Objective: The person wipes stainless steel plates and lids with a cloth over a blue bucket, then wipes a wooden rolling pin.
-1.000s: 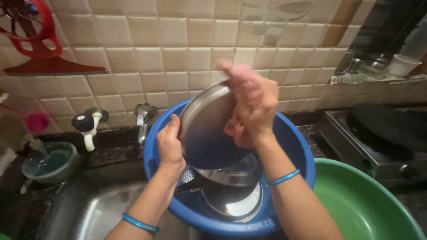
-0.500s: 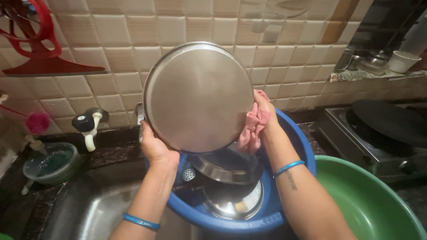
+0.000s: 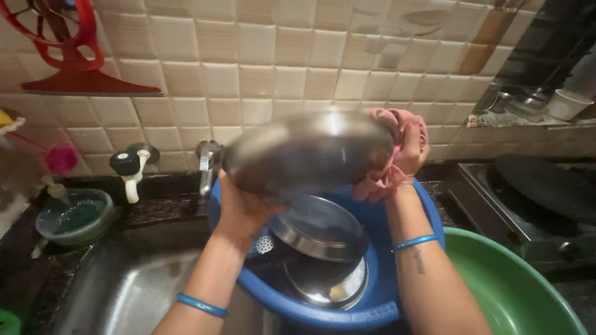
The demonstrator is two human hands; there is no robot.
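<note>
1. Beige square wall tiles [image 3: 261,80] back a dark kitchen counter with a steel sink [image 3: 124,279] set into it at the lower left.
2. Over a blue plastic tub [image 3: 347,310], a round steel plate [image 3: 307,152] is held up in the air, tilted and blurred.
3. From below, the left hand [image 3: 242,211] grips the plate's near-left rim, fingers curled under it and closed on the metal.
4. At the plate's right edge, the right hand [image 3: 410,146] is closed around a bunched pink cloth [image 3: 382,180], which presses against the rim.
5. Each wrist wears a thin blue bangle [image 3: 415,242].
6. Inside the tub lie more steel vessels: a lid-like dish [image 3: 316,226] on top and a shiny bowl [image 3: 329,282] lower down.
7. Just right of the tub sits a green plastic basin [image 3: 515,285], touching or nearly touching it.
8. Further right is a stove [image 3: 528,205] with a black flat pan [image 3: 546,183] on it.
9. Behind the sink stand a wall tap [image 3: 208,164] and a second tap with a black knob [image 3: 127,164].
10. On the left, a small clear bowl [image 3: 74,217] holds something green.
11. Up on the wall at the top left hangs a red plastic rack [image 3: 68,49].
</note>
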